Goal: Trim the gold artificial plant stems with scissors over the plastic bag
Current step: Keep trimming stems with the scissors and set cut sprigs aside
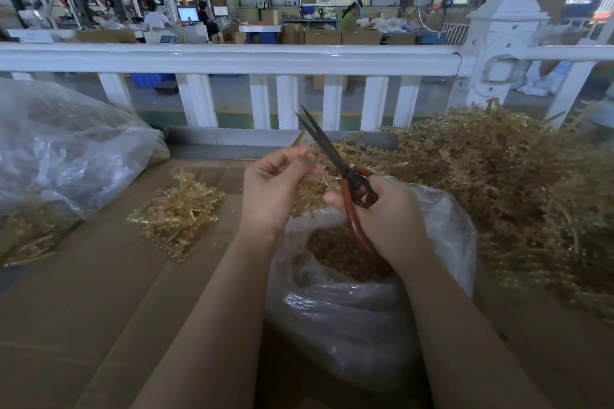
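Factory floor beyond a white railing [232,58], cardboard worktop [99,292] in front. Open plastic bag [349,309] sits at 6 o'clock, mouth up, gold offcuts inside. Big heap of gold stems [498,183] at 3 o'clock, small pile of gold pieces [179,209] at 9 o'clock, second clear bag [66,149] at 10 o'clock.

Left hand [275,189] holds one gold stem [297,141] over the bag mouth, fingers curled with thumb and fingertips pinching it. The stem's bare tip sticks out toward 12 o'clock, a little right; its leafy part hangs down behind the hand toward 5 o'clock (mostly hidden). So long axis runs roughly 12 to 6.

Right hand [388,216] grips the red-handled scissors [339,169], fingers wrapped through and around the handles. Blades point to 11 o'clock, tips parted only a sliver, nearly together.

Key relation: the stem tip lies just left of the blades, at about 9 o'clock from them, near but apart, nearly parallel to them. Likely the blades must open wider and swing across the stem for a cut. Right hand is the nearer one to the bag.
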Available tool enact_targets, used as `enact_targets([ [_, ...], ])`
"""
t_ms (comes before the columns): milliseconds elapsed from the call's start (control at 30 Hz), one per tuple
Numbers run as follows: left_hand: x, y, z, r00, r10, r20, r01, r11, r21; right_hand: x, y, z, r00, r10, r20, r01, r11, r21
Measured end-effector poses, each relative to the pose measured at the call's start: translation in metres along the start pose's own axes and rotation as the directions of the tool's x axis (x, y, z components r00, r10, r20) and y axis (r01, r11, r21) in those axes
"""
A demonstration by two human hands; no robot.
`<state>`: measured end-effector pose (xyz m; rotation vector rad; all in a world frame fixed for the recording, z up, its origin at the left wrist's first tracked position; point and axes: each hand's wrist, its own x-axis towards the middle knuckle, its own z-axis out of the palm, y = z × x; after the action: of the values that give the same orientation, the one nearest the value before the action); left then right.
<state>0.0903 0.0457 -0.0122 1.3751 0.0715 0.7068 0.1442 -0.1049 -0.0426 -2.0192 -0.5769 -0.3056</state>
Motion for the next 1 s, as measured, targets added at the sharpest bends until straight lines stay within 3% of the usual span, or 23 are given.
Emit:
enact_targets([
  [233, -0.001, -0.001, 0.004, 0.998, -0.046, 0.048, 0.045, 0.999, 0.017, 0.004, -0.005, -0.002, 0.996, 0.088, 0.026, -0.092, 0.952, 0.292],
  [567, -0.001, 0.001, 0.006, 0.973, -0.066, 0.223, 0.051, 0.996, 0.070, 0.005, -0.007, -0.004, 0.991, 0.091, 0.097, -0.128, 0.849, 0.512],
  [667, 0.001, 0.000, 0.001, 0.982, -0.073, 0.175, 0.063, 0.996, 0.062, 0.005, -0.006, -0.009, 0.987, 0.128, 0.101, -0.163, 0.771, 0.615],
  [767, 0.006, -0.004, -0.003, 0.996, -0.079, 0.042, 0.077, 0.996, 0.055, 0.006, -0.006, -0.014, 0.977, 0.177, 0.123, -0.212, 0.696, 0.686],
  [867, 0.007, -0.006, -0.006, 0.983, -0.181, -0.021, 0.182, 0.978, 0.099, 0.007, -0.004, -0.014, 0.967, 0.210, 0.147, -0.251, 0.652, 0.715],
  [1000, 0.003, -0.003, -0.006, 0.922, -0.369, 0.118, 0.352, 0.925, 0.141, 0.007, -0.002, -0.014, 0.972, 0.166, 0.168, -0.235, 0.609, 0.758],
])
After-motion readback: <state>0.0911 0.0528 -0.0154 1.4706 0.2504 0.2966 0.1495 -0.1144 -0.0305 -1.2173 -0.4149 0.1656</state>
